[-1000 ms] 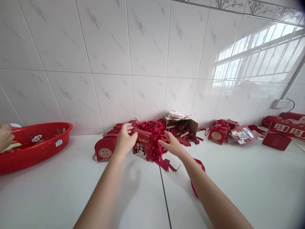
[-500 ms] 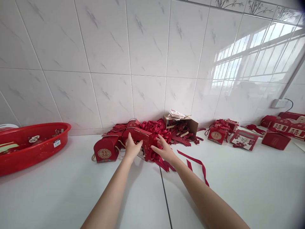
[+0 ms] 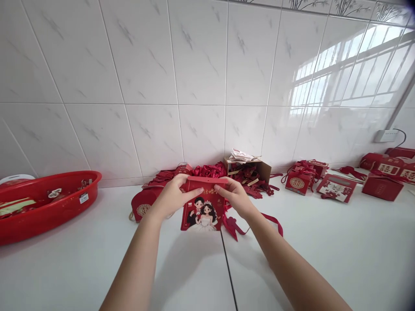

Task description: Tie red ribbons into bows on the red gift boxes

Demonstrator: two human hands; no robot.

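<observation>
Between my two hands a red gift box printed with a cartoon bride and groom is held upright, its picture side facing me. My left hand is closed on its upper left corner, thumb across the front. On the upper right corner, my right hand grips with the thumb in front and fingers behind. Dark red ribbons hang or lie just right of the box. Behind my left hand stands a red box with a round gold emblem, partly covered by my wrist.
A large red basin stands at the left. Against the tiled wall an open cardboard box spills red pieces. Several red gift boxes stand at the right. A dark seam crosses the white tabletop.
The bride-and-groom box has come off the pile toward me and turned to face me. My right hand, apart from it before, now grips it too.
</observation>
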